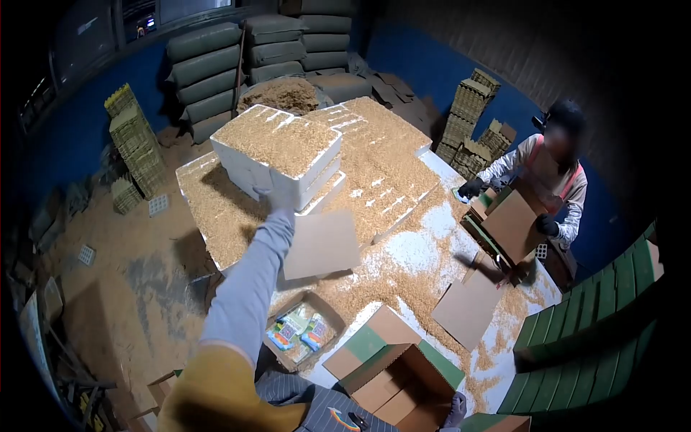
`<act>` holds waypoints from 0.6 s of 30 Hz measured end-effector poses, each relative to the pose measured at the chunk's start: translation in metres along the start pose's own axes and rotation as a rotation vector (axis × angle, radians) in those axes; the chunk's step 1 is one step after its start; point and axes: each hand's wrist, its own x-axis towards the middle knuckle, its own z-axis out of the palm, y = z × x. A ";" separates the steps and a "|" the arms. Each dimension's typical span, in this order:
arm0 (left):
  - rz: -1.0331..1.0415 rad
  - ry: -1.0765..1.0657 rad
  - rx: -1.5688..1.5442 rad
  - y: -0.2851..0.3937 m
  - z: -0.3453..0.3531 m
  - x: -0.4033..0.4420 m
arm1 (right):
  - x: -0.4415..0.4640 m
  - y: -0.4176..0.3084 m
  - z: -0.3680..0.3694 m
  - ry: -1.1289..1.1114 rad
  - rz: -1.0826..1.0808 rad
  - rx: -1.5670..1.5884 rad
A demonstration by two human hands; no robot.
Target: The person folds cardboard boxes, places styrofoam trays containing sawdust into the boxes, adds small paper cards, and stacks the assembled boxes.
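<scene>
My left hand (273,200), gloved and smeared by motion, reaches to the side of a stacked white foam box (317,175) filled with tan grain-like material. Whether it touches the box is unclear. A flat cardboard sheet (320,245) lies beside my left forearm. At the lower right, my gloved right hand (455,410) grips the side of an open green-and-brown cardboard box (392,374). That box stands with its flaps spread and its inside bare. Left of it, a smaller carton (332,311) holds several printed packets (313,333).
More filled foam trays (381,158) cover the far table. Across it, a co-worker (551,180) with dark gloves handles a cardboard box (511,223). Another cardboard sheet (468,313) lies nearby. Green boxes (590,309) line the right; sacks (205,68) and egg-tray stacks (133,144) stand behind.
</scene>
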 end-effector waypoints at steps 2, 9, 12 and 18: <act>-0.222 0.004 -0.083 0.007 0.009 0.049 | -0.003 -0.003 0.005 0.014 0.013 -0.014; -0.368 0.002 -0.301 0.012 0.042 0.099 | -0.009 -0.011 0.015 0.050 0.046 -0.032; -0.349 -0.059 -0.394 0.014 0.043 0.099 | -0.011 -0.010 0.013 0.048 0.041 -0.019; -0.642 -0.679 -0.516 0.063 0.007 -0.062 | -0.017 -0.018 0.012 -0.013 0.062 0.113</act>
